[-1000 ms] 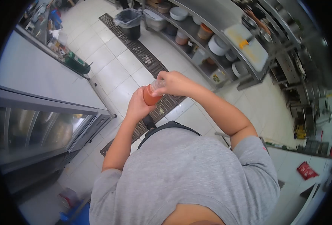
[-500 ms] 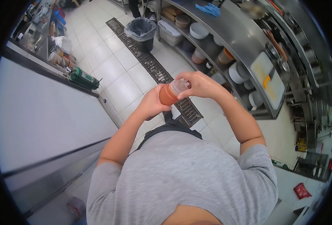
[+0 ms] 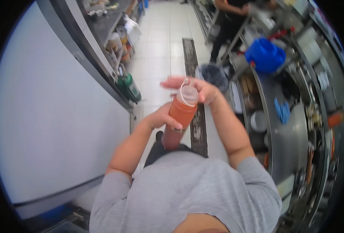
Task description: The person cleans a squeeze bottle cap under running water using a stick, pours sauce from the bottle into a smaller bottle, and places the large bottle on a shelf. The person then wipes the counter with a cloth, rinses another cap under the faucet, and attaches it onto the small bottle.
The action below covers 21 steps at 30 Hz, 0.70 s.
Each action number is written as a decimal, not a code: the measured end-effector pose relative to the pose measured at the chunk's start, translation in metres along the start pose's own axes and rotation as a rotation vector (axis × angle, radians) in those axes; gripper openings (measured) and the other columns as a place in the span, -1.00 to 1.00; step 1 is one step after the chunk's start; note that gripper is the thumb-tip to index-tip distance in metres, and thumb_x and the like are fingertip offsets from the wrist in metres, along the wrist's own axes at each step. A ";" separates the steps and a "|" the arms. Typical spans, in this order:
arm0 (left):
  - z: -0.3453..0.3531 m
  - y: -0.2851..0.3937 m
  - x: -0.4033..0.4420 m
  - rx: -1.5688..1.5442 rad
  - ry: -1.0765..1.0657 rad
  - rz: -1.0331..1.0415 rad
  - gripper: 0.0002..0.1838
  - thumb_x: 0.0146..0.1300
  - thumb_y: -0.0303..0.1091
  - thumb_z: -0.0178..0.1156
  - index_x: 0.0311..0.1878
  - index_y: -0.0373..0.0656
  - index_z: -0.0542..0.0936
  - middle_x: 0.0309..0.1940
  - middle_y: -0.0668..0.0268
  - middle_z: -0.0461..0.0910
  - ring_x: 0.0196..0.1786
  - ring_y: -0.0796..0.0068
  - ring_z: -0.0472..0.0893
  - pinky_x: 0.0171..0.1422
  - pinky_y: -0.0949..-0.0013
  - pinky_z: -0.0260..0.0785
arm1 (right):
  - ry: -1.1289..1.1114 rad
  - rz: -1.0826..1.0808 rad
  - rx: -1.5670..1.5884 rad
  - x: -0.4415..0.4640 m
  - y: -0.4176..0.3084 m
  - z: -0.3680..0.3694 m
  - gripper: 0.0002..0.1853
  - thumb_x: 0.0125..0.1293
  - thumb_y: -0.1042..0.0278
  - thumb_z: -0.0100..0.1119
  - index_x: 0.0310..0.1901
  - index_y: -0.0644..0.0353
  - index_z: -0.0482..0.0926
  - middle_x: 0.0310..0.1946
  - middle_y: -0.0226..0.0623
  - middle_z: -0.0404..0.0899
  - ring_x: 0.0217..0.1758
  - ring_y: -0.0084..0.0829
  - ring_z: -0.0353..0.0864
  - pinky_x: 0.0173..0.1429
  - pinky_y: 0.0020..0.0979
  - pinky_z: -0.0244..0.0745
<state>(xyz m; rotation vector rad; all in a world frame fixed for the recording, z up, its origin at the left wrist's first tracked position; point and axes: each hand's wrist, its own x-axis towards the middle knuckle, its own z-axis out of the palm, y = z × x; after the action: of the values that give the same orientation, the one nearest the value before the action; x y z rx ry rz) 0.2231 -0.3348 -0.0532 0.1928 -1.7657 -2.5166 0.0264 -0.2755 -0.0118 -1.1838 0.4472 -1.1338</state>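
- First, a grey T-shirt [image 3: 203,182] fills the bottom of the view, with dark trousers [image 3: 154,152] beyond its hem.
- A tall bottle [image 3: 184,116] with orange-red contents is in front of the waist, leaning so that its capped end lies up and to the right of its base in the view.
- The left hand [image 3: 165,117] is clamped on the bottle's middle, thumb across the front.
- A clear cap [image 3: 188,94] with a thin pale strap tops the bottle.
- The right hand [image 3: 195,86] is just beside and behind the cap, fingers stretched out and apart from the thumb; whether it touches the cap I cannot tell.
- To the left stands a large white panel [image 3: 63,120].
- To the right runs a steel counter [image 3: 286,141], bearing a blue glove-like item [image 3: 282,110] and, farther along, a blue jug [image 3: 265,56].
- A green cylinder [image 3: 129,88] stands past the panel.
- A lined bin [image 3: 214,75] is near the dark floor grate [image 3: 189,58].
- Farther off, another person [image 3: 231,23] in dark clothes stands at the right.
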 end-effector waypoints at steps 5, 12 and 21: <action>-0.086 0.062 0.068 0.026 0.271 0.180 -0.19 -0.29 -0.39 0.50 0.15 -0.22 0.38 -0.12 0.31 0.57 -0.03 0.43 0.56 0.07 0.34 0.41 | 0.397 -0.087 -0.111 0.096 -0.029 -0.059 -0.29 -0.01 0.04 0.45 0.09 0.36 0.46 -0.01 -0.03 0.59 0.08 -0.27 0.58 0.21 -0.33 0.42; -0.180 0.123 0.177 0.616 0.588 0.212 -0.28 -0.26 -0.26 0.48 0.04 -0.24 0.40 -0.16 0.09 0.59 -0.10 0.18 0.63 0.02 0.27 0.46 | 1.160 -0.184 -0.748 0.162 -0.033 -0.162 -0.48 0.10 0.25 0.40 0.04 0.34 0.48 -0.14 -0.23 0.63 -0.11 -0.54 0.60 0.00 -0.50 0.50; -0.313 0.219 0.313 0.643 0.350 0.259 -0.27 -0.29 -0.24 0.48 0.03 -0.25 0.45 -0.15 0.11 0.61 -0.10 0.23 0.63 0.04 0.28 0.46 | 0.721 -0.268 -0.517 0.245 -0.145 -0.336 -0.42 -0.12 0.22 0.54 -0.06 0.30 0.54 -0.20 -0.19 0.63 -0.11 -0.40 0.63 0.03 -0.40 0.51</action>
<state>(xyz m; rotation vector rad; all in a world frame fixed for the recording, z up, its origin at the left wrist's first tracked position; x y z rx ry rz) -0.0486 -0.7395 0.0263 0.3744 -2.1945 -1.5619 -0.2001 -0.6467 0.0558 -1.2682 1.2146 -1.7453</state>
